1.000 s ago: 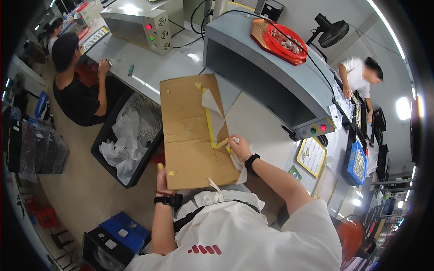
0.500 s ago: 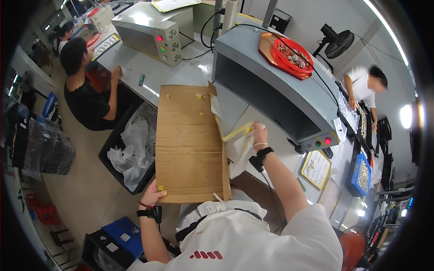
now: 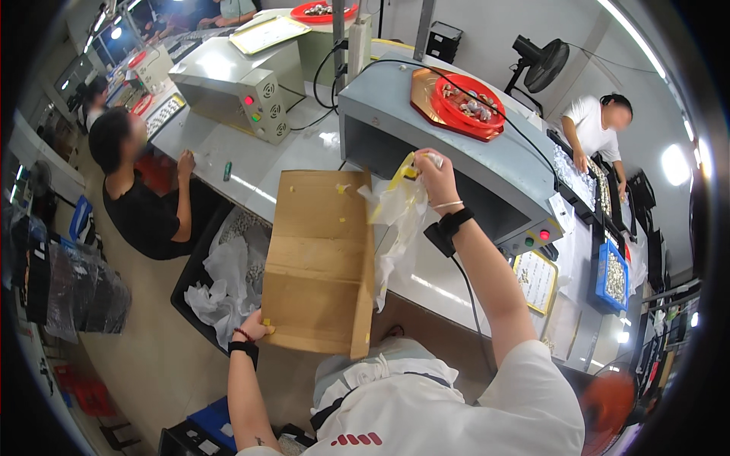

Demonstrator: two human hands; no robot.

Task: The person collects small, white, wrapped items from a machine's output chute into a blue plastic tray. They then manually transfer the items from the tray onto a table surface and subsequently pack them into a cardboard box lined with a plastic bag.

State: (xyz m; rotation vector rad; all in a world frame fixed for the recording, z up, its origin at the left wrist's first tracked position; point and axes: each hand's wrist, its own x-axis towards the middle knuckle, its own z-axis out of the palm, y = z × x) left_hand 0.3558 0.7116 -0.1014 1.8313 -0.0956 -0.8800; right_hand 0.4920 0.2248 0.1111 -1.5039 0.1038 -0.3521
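A creased sheet of brown cardboard point(image 3: 318, 262) hangs upright in front of me, with bits of yellow tape on its corners. Its lower left corner is gripped by my left hand point(image 3: 252, 327), fingers closed round the edge. My right hand point(image 3: 436, 178) is raised before the grey machine and closed on a crumpled strip of translucent plastic film with yellow tape point(image 3: 401, 213). The film trails down along the cardboard's right edge; whether it is still attached there I cannot tell.
Two grey machines point(image 3: 471, 163) point(image 3: 220, 91) stand on the bench. A red tray point(image 3: 468, 106) of small parts tops the nearer one. Left of the cardboard sits a black bin point(image 3: 199, 292) with plastic bags. One person point(image 3: 141, 190) sits at left; another point(image 3: 597, 129) works at right.
My right hand has risen with the film and tape, drawing them up and away from the cardboard's right side. The cardboard has tilted and bent along its crease; its top edge is lower.
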